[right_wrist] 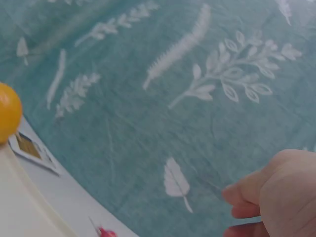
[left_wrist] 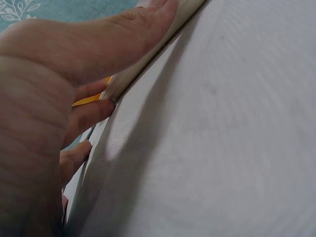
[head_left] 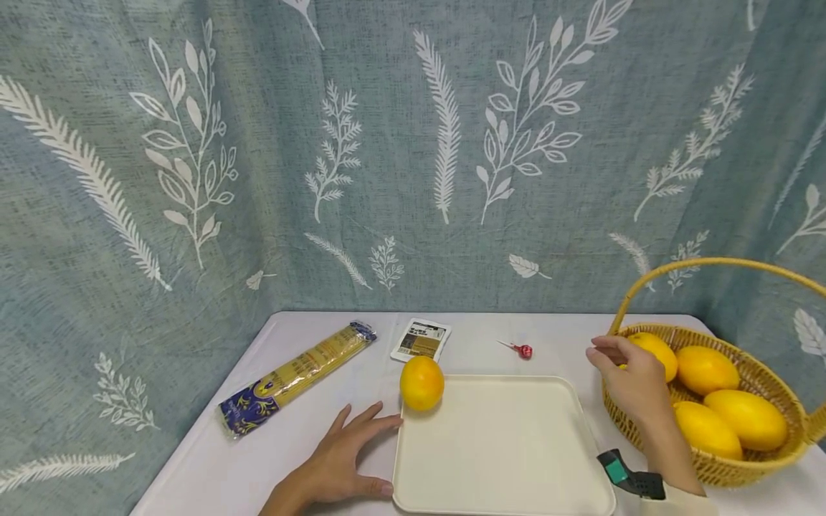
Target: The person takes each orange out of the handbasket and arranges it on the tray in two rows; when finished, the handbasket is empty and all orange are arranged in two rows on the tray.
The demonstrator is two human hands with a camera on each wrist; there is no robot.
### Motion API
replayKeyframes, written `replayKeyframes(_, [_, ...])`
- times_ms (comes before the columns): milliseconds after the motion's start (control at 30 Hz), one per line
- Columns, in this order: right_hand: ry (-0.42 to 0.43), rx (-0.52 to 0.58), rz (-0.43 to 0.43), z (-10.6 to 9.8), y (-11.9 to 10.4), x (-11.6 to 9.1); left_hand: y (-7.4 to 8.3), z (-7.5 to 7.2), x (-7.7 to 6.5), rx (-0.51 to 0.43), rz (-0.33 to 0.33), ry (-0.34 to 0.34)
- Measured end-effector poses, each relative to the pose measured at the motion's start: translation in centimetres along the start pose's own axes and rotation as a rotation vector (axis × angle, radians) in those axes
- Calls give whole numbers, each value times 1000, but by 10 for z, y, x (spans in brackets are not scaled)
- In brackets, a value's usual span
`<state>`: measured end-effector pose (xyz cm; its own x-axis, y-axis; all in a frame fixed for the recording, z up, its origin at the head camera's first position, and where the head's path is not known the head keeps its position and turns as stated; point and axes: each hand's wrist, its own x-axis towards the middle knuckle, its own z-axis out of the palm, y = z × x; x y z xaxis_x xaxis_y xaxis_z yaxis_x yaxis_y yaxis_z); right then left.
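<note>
My left hand (head_left: pixel 345 459) is at the left side of a cream tray (head_left: pixel 503 444), fingers spread and fingertips right at its edge. In the left wrist view, the thumb (left_wrist: pixel 123 44) lies along the tray's rim. A round orange (head_left: pixel 422 383) sits at the tray's back left corner. My right hand (head_left: pixel 635 376) is by the left rim of a wicker basket (head_left: pixel 703 469), its fingers loosely bent and pointing left. Nothing shows between those fingers in the right wrist view. Several yellow oval fruits (head_left: pixel 745 419) lie in the basket, partly hidden by the right hand and forearm.
A pack of spaghetti (head_left: pixel 297 376) lies at the back left of the white table. Behind the tray are a small white packet (head_left: pixel 421 340) and a red lollipop (head_left: pixel 524 351). The basket's tall handle (head_left: pixel 723 261) arches up at the right. A patterned curtain (head_left: pixel 400 158) hangs behind.
</note>
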<state>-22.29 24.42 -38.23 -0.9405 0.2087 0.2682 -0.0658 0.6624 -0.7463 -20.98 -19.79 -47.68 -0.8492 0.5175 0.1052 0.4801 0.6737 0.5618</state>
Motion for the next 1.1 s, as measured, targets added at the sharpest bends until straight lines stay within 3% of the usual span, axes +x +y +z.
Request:
replayKeyframes(133, [70, -22, 38, -4, 11, 2, 1, -1, 0, -6, -2, -3])
replayKeyframes(267, [82, -65, 105, -8, 21, 4, 2, -2, 0, -10, -4, -8])
replayKeyframes(500, [-68, -231, 108, -17, 35, 9, 1, -2, -1, -7, 1, -6])
replayKeyframes(833, [-255, -307, 97, -23, 44, 20, 1, -1, 0, 5, -12, -11])
replayKeyframes(967, [-271, -315, 80, -22, 45, 20, 2, 0, 1, 4, -11, -13])
replayKeyframes(1100, [-214, -265, 86, -21, 46, 20, 2, 0, 0, -4, -9, -5])
